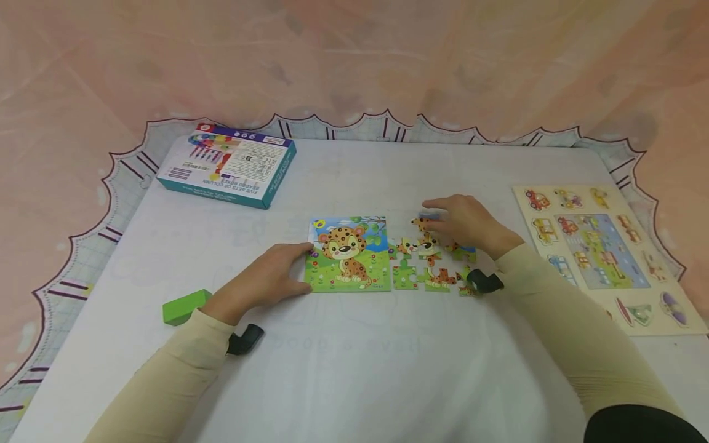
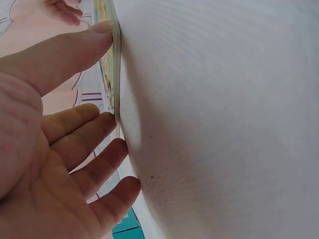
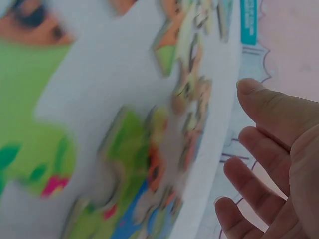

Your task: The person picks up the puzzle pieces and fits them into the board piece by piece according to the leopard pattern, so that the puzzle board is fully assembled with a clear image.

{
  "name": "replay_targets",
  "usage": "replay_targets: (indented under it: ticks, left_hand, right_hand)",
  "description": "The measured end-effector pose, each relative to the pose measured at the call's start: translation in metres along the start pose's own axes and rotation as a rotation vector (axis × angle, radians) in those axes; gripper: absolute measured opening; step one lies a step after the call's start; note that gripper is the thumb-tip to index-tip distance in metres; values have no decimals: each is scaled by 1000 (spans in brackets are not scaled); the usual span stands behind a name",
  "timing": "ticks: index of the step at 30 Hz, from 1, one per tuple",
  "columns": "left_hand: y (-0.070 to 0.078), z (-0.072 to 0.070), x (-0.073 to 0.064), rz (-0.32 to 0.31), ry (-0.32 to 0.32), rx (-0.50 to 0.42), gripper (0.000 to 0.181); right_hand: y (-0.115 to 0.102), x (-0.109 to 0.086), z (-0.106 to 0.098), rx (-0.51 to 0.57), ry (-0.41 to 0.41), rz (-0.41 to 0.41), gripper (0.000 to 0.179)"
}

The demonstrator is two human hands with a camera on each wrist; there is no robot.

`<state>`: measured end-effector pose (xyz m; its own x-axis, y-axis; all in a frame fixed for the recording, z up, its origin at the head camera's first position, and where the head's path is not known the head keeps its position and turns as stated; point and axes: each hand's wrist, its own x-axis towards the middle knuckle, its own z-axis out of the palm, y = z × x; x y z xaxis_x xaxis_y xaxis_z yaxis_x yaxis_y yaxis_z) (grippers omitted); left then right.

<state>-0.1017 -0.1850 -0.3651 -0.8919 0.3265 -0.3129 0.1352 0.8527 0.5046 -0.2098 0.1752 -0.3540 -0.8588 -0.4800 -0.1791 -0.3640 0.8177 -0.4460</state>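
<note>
A square cartoon leopard picture board (image 1: 348, 255) lies flat on the white table. My left hand (image 1: 271, 277) is at its left edge; in the left wrist view the thumb (image 2: 75, 52) touches the board's edge and the other fingers are loosely extended. Loose jigsaw pieces (image 1: 405, 277) with leopard and grass parts are scattered just right of the board. Above the upper pieces is my right hand (image 1: 462, 223), fingers loosely spread. In the right wrist view that hand (image 3: 279, 159) holds nothing, and the puzzle pieces (image 3: 129, 149) lie apart from its fingers.
At the back left lies a boxed set (image 1: 227, 163) with teal sides. A green block (image 1: 185, 306) sits beside the left forearm. On the right is a large board of vehicle pictures (image 1: 609, 258), partly behind the right sleeve. A scalloped cloth border (image 1: 360, 128) lines the table's far edge.
</note>
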Motion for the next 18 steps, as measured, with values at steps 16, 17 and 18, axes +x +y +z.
replay_targets:
  ticks: [16, 17, 18]
  left_hand:
    - [-1, 0, 0, -7, -2, -8, 78]
    - [-1, 0, 0, -9, -2, -7, 78]
    - [0, 0, 0, -11, -3, -7, 78]
  right_hand:
    - [24, -1, 4, 27, -28, 36, 48]
    - [24, 0, 4, 26, -28, 38, 47]
    - [24, 0, 4, 26, -28, 39, 47]
